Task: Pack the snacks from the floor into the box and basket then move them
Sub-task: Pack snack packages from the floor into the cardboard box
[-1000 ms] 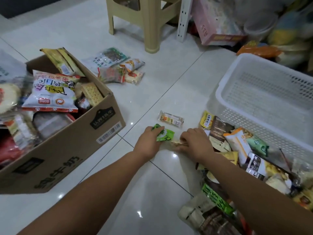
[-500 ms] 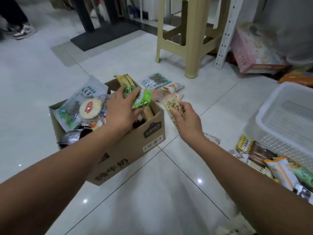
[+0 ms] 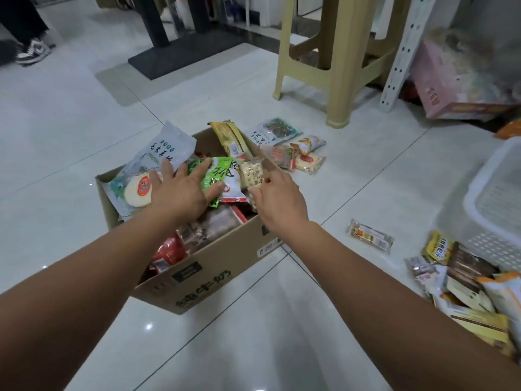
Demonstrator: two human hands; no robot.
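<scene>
**Two snacks delivered to a full carton**

Your left fingers [image 3: 200, 167] lie straight and spread, palm down, on a green-and-white foil snack packet [image 3: 217, 176]. None curls round it, so your left hand [image 3: 180, 194] reads as pressing the packet flat onto the load, not carrying it.

Your right fingertips [image 3: 258, 193] pinch the near end of a pale speckled cracker bar in clear wrap [image 3: 251, 172]. Your right hand [image 3: 282, 201] hovers above the right rim. Holding the bar by its end probably lets it slide in just right of the green packet. Whether the two touch cannot be told.

Both items sit over the brown cardboard box [image 3: 225, 266], at centre, which is heaped to its rim. Flattening likely makes room.

Snacks remain on the white glossy tile floor [image 3: 84, 136]:

- a cluster of packets [image 3: 293, 153] just beyond the box's far corner
- a small clear-wrapped bar [image 3: 369, 235] between the box and the basket
- a heap of mixed packets [image 3: 465, 286] at near right

The heap lies against the white perforated plastic basket [image 3: 479, 193], which is cut off at the right edge. Judged so, packing is partway and moving has not begun.
</scene>
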